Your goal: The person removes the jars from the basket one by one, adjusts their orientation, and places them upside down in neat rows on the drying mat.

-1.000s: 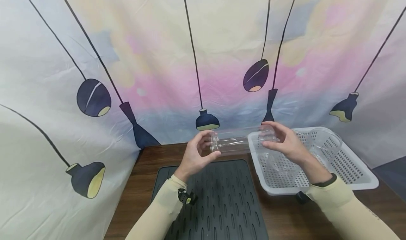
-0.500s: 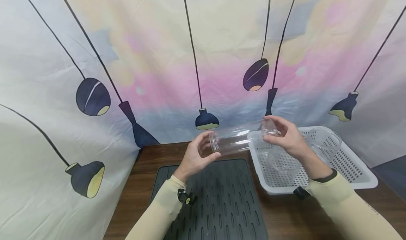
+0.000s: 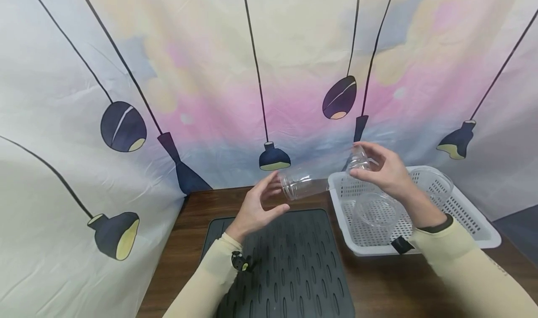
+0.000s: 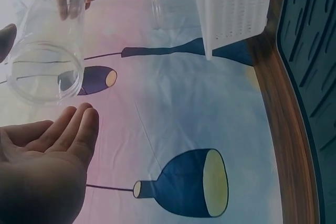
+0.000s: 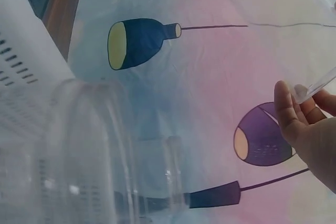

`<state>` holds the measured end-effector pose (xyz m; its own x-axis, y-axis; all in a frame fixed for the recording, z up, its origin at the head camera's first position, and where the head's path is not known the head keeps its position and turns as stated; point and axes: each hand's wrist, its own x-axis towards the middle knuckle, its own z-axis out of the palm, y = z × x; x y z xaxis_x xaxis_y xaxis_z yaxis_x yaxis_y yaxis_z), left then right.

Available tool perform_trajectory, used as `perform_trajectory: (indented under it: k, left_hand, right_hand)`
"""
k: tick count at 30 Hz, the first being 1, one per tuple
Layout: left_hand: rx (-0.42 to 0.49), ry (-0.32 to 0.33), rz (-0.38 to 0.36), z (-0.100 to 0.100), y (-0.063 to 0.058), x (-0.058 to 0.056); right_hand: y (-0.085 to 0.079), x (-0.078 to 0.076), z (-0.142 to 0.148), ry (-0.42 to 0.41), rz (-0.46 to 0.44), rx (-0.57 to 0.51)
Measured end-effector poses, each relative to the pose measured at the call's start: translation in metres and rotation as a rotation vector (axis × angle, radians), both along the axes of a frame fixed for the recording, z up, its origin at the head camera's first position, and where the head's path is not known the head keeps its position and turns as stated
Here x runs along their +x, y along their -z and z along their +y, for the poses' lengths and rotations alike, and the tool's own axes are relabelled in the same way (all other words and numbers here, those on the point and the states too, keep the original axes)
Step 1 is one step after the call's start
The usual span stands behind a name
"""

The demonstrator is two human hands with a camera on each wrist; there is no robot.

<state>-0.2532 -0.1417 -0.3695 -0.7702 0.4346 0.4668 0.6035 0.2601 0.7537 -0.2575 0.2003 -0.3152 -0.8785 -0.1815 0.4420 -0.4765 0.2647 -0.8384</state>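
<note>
A clear plastic jar point(image 3: 308, 183) hangs in the air above the back of the table, slightly tilted, its ringed mouth toward the left. My right hand point(image 3: 391, 174) grips its other end between thumb and fingers; that hand point(image 5: 310, 124) also shows at the right wrist view's edge. Close to the mouth is my left hand point(image 3: 255, 209), thumb and fingers spread and holding nothing. From the left wrist, the jar's round rim point(image 4: 46, 72) appears between thumb and fingers, with a visible gap to the fingertips point(image 4: 90, 116).
A white perforated basket point(image 3: 363, 251) stands at the right, with clear containers point(image 3: 378, 210) inside. A dark ridged mat point(image 3: 290, 266) lies on the wooden table point(image 3: 378, 285). Behind hangs a cloth point(image 3: 294, 75) printed with lamps.
My right hand has risen a little and tilted the jar, lifting its right end. My left hand has let go of the jar's mouth and drawn slightly away.
</note>
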Motion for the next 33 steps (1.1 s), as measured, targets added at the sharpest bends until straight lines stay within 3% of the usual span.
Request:
perform_trajectory:
  k: [7, 15, 23, 28, 33]
  left_hand:
    - [-0.061, -0.026, 0.004, -0.013, 0.005, 0.004]
    - [-0.254, -0.111, 0.011, -0.039, 0.024, 0.019]
    - [-0.452, -0.212, -0.07, -0.068, 0.043, 0.038]
    - [-0.538, -0.223, -0.141, -0.086, 0.059, 0.048]
    - [-0.577, -0.201, -0.16, -0.098, 0.073, 0.056]
  right_hand:
    - [-0.01, -0.003, 0.001, 0.026, 0.016, 0.07]
    - [-0.019, -0.008, -0.003, 0.095, 0.042, 0.233]
    - [-0.026, -0.014, -0.013, 0.153, 0.131, 0.381]
    - [-0.029, -0.018, -0.019, 0.154, 0.172, 0.441]
    - [-0.029, -0.021, -0.025, 0.144, 0.215, 0.488]
